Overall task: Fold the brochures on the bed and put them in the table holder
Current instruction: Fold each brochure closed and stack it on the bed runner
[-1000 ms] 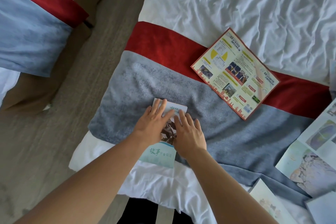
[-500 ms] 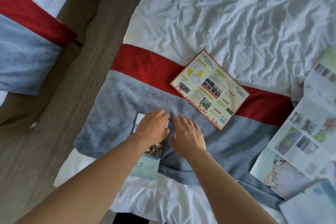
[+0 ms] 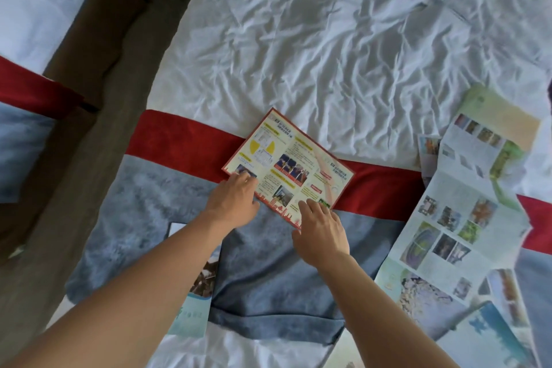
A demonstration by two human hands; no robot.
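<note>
An unfolded brochure with a red border lies across the red and grey bed runner. My left hand touches its near left corner with the fingertips. My right hand rests its fingers on the near right edge. Neither hand has lifted the paper. A folded brochure, narrow and pale blue at its near end, lies on the runner under my left forearm, partly hidden. No table holder is in view.
Several large unfolded brochures overlap at the right side of the bed. The crumpled white sheet fills the far part. A brown floor gap separates this bed from a second bed at the left.
Both hands left the folded brochure, which stays on the runner, and moved forward onto the near edge of the red-bordered brochure. The view has shifted forward and to the right.
</note>
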